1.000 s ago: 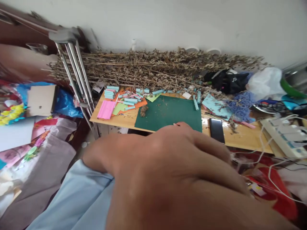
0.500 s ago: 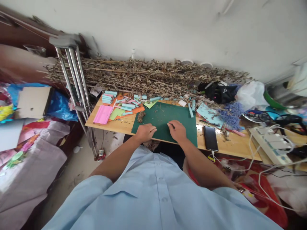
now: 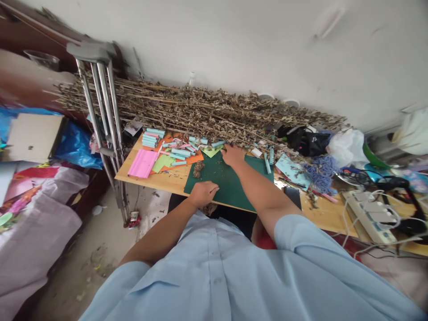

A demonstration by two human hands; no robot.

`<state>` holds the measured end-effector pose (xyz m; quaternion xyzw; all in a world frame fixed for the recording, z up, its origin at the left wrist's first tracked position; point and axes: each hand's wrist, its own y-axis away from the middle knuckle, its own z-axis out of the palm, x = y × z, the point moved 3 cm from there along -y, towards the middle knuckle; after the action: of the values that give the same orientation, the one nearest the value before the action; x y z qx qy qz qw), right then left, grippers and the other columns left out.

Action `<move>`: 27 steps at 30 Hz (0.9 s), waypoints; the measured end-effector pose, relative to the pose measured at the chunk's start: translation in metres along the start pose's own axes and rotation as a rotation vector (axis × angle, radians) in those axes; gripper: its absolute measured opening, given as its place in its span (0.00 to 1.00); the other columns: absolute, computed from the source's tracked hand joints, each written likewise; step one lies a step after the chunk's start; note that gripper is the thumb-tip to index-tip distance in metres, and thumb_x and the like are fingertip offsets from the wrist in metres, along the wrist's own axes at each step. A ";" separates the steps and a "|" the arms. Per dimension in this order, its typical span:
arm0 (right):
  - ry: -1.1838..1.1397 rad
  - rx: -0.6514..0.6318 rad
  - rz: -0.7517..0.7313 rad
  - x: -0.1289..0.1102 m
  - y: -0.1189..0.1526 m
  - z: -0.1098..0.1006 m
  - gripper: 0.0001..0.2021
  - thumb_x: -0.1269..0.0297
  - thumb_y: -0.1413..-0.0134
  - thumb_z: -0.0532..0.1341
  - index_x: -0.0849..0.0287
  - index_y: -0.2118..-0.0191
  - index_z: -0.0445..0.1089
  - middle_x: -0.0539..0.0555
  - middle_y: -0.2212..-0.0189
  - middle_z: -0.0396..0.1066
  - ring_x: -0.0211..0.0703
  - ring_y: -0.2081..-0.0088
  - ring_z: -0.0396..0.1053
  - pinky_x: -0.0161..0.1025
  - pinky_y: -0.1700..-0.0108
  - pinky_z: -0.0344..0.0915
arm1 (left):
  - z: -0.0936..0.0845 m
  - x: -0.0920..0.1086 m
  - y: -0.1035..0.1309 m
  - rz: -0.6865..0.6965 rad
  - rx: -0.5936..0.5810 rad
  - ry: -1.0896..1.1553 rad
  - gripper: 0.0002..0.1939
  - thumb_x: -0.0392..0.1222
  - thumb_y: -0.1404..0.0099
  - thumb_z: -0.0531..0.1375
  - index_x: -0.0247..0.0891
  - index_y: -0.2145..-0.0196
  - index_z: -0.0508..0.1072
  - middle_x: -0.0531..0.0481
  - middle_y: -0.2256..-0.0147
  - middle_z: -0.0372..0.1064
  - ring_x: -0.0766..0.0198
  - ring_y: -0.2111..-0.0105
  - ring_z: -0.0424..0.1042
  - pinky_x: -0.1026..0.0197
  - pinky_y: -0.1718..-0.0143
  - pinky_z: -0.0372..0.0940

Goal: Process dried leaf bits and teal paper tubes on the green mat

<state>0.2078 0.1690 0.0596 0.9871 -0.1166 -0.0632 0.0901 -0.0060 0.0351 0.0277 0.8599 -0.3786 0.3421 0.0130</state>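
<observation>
My left hand [image 3: 203, 194] rests at the front edge of the green cutting mat [image 3: 214, 180]. Its fingers are curled together, and what they hold, if anything, is hidden. My right hand [image 3: 233, 156] reaches across to the back of the mat with its fingers stretched out. The fingertips are beside a light blue paper roll [image 3: 218, 144] and a light green sheet [image 3: 211, 152]; whether they touch either is unclear. A brown clump of dried plant [image 3: 198, 168] lies on the mat, beyond my left hand, and small crumbs are scattered over the green surface.
Long dried stalks [image 3: 200, 104] are heaped along the wall. Blue rolls [image 3: 150, 139] and a pink paper stack [image 3: 143, 163] lie left; crutches [image 3: 103, 102] stand beyond. To the right are a phone [image 3: 292, 196], blue yarn [image 3: 321, 174] and a power strip [image 3: 369, 214].
My right hand has moved forward from the mat's front to its back edge, by the rolls. My left hand stays near the front edge. The view has shifted slightly.
</observation>
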 end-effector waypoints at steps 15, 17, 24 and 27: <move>-0.039 -0.013 0.091 -0.005 -0.030 -0.007 0.25 0.47 0.28 0.53 0.57 0.36 0.67 0.69 0.43 0.74 0.67 0.41 0.71 0.64 0.40 0.65 | -0.001 0.003 0.000 0.026 0.009 -0.019 0.16 0.45 0.21 0.53 0.40 0.59 0.81 0.46 0.65 0.77 0.60 0.63 0.77 0.59 0.59 0.69; -0.038 -0.021 0.085 -0.006 -0.032 -0.008 0.25 0.47 0.28 0.52 0.56 0.36 0.68 0.70 0.42 0.74 0.67 0.41 0.72 0.65 0.40 0.65 | -0.001 0.003 0.001 0.028 0.021 -0.020 0.17 0.45 0.21 0.53 0.40 0.59 0.81 0.46 0.65 0.77 0.60 0.64 0.77 0.59 0.59 0.69; -0.015 -0.029 0.102 -0.007 -0.035 -0.015 0.23 0.50 0.30 0.57 0.61 0.41 0.73 0.71 0.44 0.76 0.66 0.42 0.73 0.58 0.43 0.69 | 0.001 0.002 0.002 0.034 0.031 -0.032 0.18 0.46 0.21 0.52 0.40 0.59 0.81 0.45 0.66 0.76 0.61 0.64 0.76 0.60 0.59 0.69; -0.064 -0.028 0.115 -0.002 -0.033 -0.015 0.22 0.52 0.31 0.60 0.62 0.43 0.76 0.70 0.45 0.77 0.64 0.43 0.74 0.54 0.44 0.70 | 0.002 0.000 0.002 0.035 0.026 -0.028 0.17 0.46 0.21 0.52 0.40 0.58 0.81 0.45 0.64 0.77 0.60 0.63 0.77 0.59 0.58 0.70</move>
<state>0.2154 0.2040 0.0685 0.9748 -0.1752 -0.0909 0.1037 -0.0062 0.0327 0.0255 0.8579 -0.3894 0.3350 -0.0095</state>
